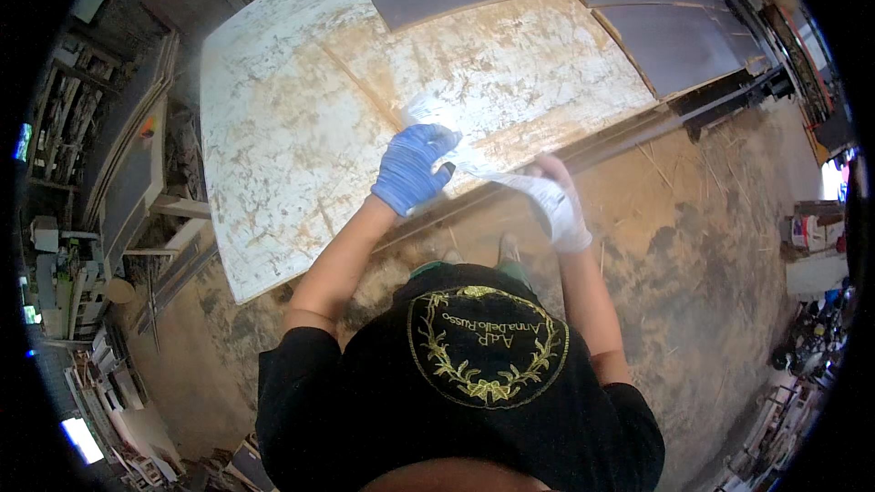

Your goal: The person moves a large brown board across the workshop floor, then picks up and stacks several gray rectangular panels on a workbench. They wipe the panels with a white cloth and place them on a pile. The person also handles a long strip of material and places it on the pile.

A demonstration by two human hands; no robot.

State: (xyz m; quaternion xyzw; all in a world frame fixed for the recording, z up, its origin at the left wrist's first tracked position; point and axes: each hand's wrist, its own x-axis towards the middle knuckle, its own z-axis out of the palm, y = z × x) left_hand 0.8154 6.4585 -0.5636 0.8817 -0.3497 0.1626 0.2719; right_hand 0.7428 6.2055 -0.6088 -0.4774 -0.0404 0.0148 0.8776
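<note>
I've got a thin white strip (518,181), curvy and kinda blurry, crossing the near edge of the blotchy white board (273,164) between my blue-gloved left hand (412,169) and smeary right hand (567,210). Can't tell if either's fingers are clamped.

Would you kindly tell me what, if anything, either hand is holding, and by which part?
The right hand seems to hold a white strip by its right end, though blurred; whether the left hand grips anything cannot be told.
</note>
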